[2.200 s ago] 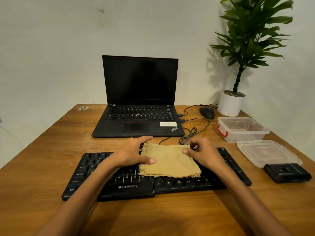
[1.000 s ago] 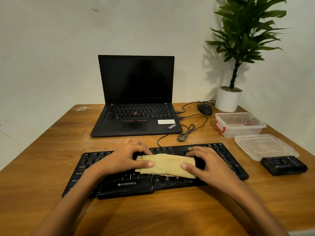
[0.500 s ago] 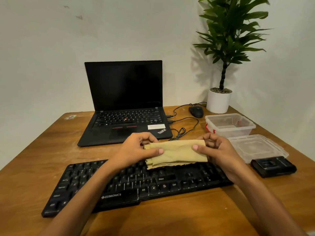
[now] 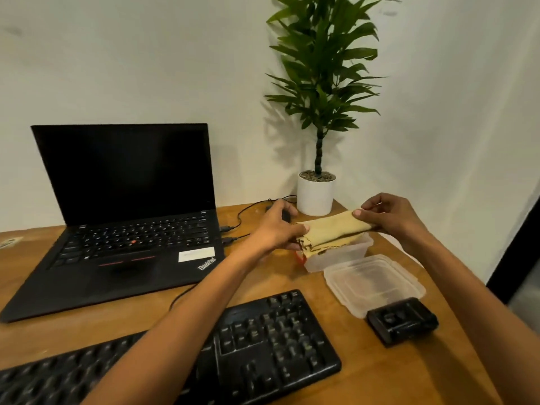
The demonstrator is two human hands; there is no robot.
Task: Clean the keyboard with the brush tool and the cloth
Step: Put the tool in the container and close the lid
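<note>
Left hand (image 4: 274, 229) and right hand (image 4: 391, 217), pinching the folded cloth (image 4: 333, 229), had carried it from keyboard (image 4: 263, 340) to the right-edge tub (image 4: 344, 254); wiping seemed done

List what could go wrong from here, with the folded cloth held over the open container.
1. The cloth, pinched at its ends by the left hand and right hand, looks longer than the container; it may overhang the rim and the lid might not seat.
2. Its lower layers sag loose, so the fold could open on release.
3. The left hand is beside the mouse and might nudge it.
</note>
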